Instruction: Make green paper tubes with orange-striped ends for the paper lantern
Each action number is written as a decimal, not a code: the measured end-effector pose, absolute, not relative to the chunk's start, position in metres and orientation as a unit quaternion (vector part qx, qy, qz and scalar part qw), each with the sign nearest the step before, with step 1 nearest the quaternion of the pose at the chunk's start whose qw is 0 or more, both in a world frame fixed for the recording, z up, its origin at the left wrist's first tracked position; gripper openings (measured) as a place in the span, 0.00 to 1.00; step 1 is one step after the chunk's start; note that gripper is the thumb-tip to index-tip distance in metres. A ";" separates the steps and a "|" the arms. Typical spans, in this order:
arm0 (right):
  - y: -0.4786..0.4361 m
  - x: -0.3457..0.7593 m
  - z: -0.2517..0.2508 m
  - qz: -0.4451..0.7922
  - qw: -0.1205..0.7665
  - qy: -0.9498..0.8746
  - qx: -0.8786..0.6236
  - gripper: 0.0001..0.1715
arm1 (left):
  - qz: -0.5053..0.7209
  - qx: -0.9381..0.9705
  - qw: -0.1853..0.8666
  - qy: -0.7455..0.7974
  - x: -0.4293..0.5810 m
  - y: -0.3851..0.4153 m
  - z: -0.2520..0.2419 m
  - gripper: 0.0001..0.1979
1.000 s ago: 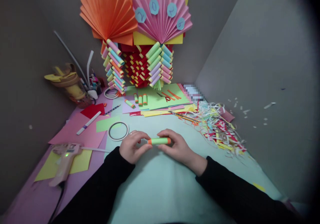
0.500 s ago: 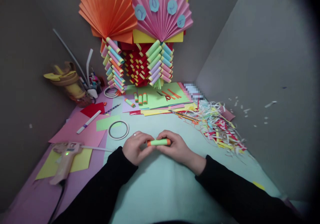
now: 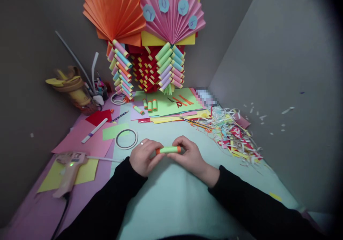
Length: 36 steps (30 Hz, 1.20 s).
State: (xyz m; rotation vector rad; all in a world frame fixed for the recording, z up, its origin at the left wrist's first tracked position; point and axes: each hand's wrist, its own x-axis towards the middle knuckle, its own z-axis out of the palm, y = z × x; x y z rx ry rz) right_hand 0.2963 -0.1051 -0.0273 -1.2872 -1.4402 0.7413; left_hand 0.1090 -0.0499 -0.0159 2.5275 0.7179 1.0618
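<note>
A small green paper tube (image 3: 169,149) with orange bands at both ends lies level between my two hands, just above the table. My left hand (image 3: 144,157) pinches its left end between thumb and fingers; a ring shows on one finger. At the other end, my right hand (image 3: 189,157) grips the tube with its fingers bent behind and the thumb in front. Several like green tubes (image 3: 152,106) rest on the paper further back. Beside my left hand lies a roll of double-sided tape (image 3: 127,139).
At left, a hot glue gun (image 3: 70,172) with a lit green light lies on yellow paper, its glue stick pointing toward my left sleeve. Paper scraps (image 3: 235,136) are heaped at right, near a craft knife (image 3: 197,123). Paper fans (image 3: 173,15) with firecracker strings hang at the back.
My right fingers have shifted from the tube's middle toward its right end, baring more of the green. The left hand keeps its hold. The whole view has moved slightly.
</note>
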 end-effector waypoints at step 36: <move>-0.106 0.298 -0.024 0.385 0.585 -0.550 -0.455 0.15 | 0.380 0.793 0.295 0.374 0.106 -0.051 -0.017 0.10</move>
